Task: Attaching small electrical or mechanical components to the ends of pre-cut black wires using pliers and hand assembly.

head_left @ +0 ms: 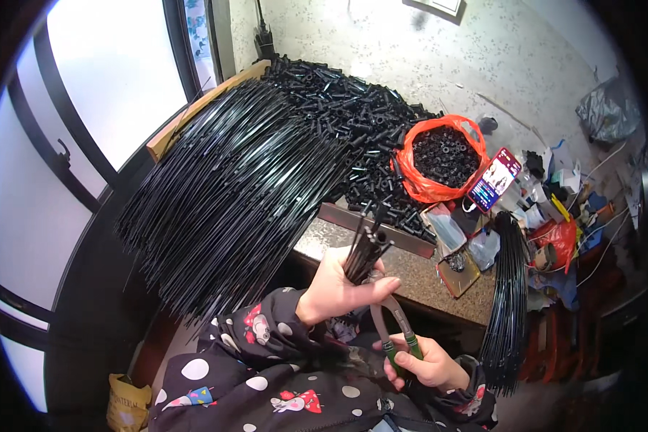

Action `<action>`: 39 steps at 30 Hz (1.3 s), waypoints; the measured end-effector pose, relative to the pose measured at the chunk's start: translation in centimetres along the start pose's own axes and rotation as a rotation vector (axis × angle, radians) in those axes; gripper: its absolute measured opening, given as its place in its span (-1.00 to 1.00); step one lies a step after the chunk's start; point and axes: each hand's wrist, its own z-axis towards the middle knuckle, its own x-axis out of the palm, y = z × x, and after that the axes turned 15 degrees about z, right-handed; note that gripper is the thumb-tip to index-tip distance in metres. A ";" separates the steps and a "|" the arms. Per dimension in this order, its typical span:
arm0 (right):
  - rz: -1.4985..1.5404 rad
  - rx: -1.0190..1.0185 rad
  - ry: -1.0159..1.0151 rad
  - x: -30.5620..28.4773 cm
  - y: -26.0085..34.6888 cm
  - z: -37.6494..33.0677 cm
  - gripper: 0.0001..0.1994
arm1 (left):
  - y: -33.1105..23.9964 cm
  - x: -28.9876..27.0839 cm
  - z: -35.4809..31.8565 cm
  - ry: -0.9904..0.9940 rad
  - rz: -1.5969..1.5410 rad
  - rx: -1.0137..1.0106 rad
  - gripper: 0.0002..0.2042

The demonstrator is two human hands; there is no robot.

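My left hand (337, 289) is closed around a small bunch of thin black rods (366, 253), with at least one wider hollow black tube end among them. In my right hand (433, 366) is a pair of pliers (384, 324) with green grips, fingers wrapped round the handles. The pliers' head points up and meets the lower end of the bunch, just under my left thumb. My left hand partly hides the jaws, so what lies between them cannot be made out.
Long black rods (230, 194) fan out at left beside a wooden board (209, 101). Short black tubes (324, 101) are heaped behind. An orange-red bag (419, 190) holds black rings. A phone (494, 180), clutter and another rod bundle (507, 302) stand right. A metal bar (374, 229) edges the tabletop (410, 277).
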 end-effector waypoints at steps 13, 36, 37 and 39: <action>-0.634 -0.668 -0.210 1.1 -2.3 1.6 -0.66 | -1.0 0.0 0.5 -0.074 0.134 0.216 -0.72; -1.393 -0.584 -0.996 -13.0 -3.1 3.1 -0.67 | 0.0 -1.9 -1.7 0.037 0.216 0.154 -0.84; -1.439 -0.590 -1.042 -13.4 -3.4 3.3 -0.67 | 0.4 -2.1 -1.9 0.066 0.197 0.145 -0.83; -1.485 -0.568 -1.090 -14.1 -3.9 3.5 -0.65 | 0.1 -2.4 -2.0 0.067 0.032 0.167 -0.80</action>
